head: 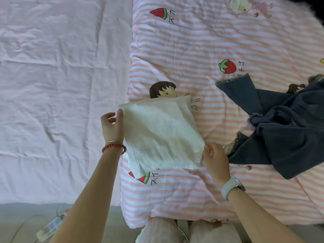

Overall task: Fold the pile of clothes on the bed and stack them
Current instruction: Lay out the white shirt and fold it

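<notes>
White folded cloth (pixel 161 135) lies on the striped quilt (pixel 192 58), covering part of a cartoon figure and a watermelon print. Left hand (pixel 112 126) rests open at its left edge, thumb touching. Right hand (pixel 216 159) pinches the near right corner; the fingers beneath are hidden. Dark denim (pixel 280 130) sprawls to the right, cut off by the frame edge.

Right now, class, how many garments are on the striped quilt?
2: a folded white cloth between the hands, and unfolded dark jeans to its right. More may lie beyond view.
</notes>
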The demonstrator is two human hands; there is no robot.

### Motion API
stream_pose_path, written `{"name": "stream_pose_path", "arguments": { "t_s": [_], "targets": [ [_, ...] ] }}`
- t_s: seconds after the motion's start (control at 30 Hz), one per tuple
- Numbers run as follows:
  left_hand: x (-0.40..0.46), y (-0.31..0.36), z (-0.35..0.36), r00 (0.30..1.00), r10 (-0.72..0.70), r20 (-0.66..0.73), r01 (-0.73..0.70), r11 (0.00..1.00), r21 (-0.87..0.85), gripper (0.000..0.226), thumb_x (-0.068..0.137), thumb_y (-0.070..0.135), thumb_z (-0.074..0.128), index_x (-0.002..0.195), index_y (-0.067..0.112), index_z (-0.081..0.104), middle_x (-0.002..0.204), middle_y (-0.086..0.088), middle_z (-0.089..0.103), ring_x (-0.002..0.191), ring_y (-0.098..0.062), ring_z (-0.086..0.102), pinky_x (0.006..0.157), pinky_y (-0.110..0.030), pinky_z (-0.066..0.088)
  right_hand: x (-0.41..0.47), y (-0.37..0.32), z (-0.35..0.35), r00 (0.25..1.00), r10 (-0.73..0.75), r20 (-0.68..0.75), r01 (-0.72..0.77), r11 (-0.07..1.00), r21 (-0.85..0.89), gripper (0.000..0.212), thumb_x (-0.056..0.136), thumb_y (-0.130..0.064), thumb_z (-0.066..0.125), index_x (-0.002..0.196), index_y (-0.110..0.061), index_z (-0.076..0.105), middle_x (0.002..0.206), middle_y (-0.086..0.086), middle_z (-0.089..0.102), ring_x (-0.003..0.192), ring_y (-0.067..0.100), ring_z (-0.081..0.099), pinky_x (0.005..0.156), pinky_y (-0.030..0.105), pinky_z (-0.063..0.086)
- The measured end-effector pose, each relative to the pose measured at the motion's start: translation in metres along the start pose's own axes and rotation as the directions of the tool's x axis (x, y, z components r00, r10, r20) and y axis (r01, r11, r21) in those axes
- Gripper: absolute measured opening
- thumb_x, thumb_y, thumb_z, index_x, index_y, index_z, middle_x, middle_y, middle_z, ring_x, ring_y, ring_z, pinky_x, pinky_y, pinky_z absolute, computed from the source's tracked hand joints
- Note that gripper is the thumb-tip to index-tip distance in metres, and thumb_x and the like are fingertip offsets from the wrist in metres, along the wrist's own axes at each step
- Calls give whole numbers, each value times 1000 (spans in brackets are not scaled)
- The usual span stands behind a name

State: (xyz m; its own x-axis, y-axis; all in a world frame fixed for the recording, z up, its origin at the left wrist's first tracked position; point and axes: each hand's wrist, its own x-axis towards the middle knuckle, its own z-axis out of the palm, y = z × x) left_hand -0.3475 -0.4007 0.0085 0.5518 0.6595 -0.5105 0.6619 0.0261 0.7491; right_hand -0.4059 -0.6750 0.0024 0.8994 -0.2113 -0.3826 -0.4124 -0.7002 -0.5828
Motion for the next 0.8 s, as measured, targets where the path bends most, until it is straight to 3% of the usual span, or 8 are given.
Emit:
{"name": "stream_pose_path", "arguments": {
  "t_s": [0.1, 0.17, 0.3, 0.4, 0.5, 0.63, 0.73, 0.8],
  "targets": [
    [-29, -15, -7, 998, 63, 11, -64, 986, 152, 39, 87, 34, 61, 114, 9, 50, 105, -1, 50, 73, -5, 50, 75, -26, 38, -6, -5, 2, 982, -184, 43, 186, 982, -41, 35, 86, 2, 49, 119, -9, 50, 111, -3, 43, 100, 13, 45, 78, 23, 38],
    [-45, -28, -10, 997, 68, 30, -73, 969, 235, 28, 87, 34, 60, 103, 12, 54, 97, 1, 53, 72, -6, 49, 73, -25, 37, -10, -4, 6, 964, -240, 119, 248, 967, -64, 47, 83, 6, 48, 127, -11, 45, 119, 0, 42, 101, 18, 46, 76, 20, 37],
    [-55, -47, -12, 997, 34, 72, -50, 971, 234, 24, 93, 27, 51, 76, 10, 49, 74, -3, 50, 72, -21, 47, 61, -28, 35, -12, 8, 11, 987, -56, 152, 41, 994, 102, 45, 90, 0, 47, 131, -16, 40, 123, -4, 43, 103, 18, 53, 85, 30, 49],
    [-48, -41, -10, 999, 18, 44, -26, 984, 174, 30, 96, 24, 45, 69, 13, 37, 67, -1, 38, 61, -18, 36, 51, -21, 33, -9, 8, 13, 969, 67, 237, -135, 949, 284, 36, 92, -5, 48, 124, -22, 44, 111, -2, 59, 101, 18, 58, 81, 28, 50],
    [-35, -30, -11, 999, 44, 25, -47, 991, 127, 28, 96, 22, 45, 69, 16, 38, 67, 2, 39, 61, -13, 37, 51, -15, 33, -11, -1, 12, 956, 62, 287, -153, 940, 306, 25, 91, -3, 47, 107, -23, 52, 102, -4, 56, 92, 12, 57, 71, 15, 45],
    [-25, -21, -11, 998, 9, -61, 2, 985, 172, 12, 93, 18, 48, 99, 8, 49, 95, -4, 52, 90, -25, 52, 71, -27, 35, -11, -8, 17, 997, 30, 75, -42, 987, 154, 13, 89, -7, 48, 97, -13, 57, 103, -5, 47, 94, 13, 54, 73, 21, 40],
    [-26, -19, -6, 955, 280, -96, -215, 879, 426, 37, 87, 15, 48, 122, 5, 47, 127, -13, 48, 116, -34, 47, 89, -38, 35, 5, -24, 21, 984, -169, -63, 169, 986, -6, 26, 89, -11, 38, 107, -6, 56, 111, 5, 52, 105, 18, 44, 82, 33, 44],
    [-28, -19, 3, 810, 586, 33, -477, 624, 619, 46, 84, 25, 44, 127, 9, 47, 135, -16, 48, 123, -36, 44, 96, -46, 32, 21, -43, 26, 943, -328, -48, 321, 939, -122, 38, 89, -16, 33, 121, -7, 52, 125, 11, 51, 117, 19, 39, 98, 40, 40]
  ]
}}
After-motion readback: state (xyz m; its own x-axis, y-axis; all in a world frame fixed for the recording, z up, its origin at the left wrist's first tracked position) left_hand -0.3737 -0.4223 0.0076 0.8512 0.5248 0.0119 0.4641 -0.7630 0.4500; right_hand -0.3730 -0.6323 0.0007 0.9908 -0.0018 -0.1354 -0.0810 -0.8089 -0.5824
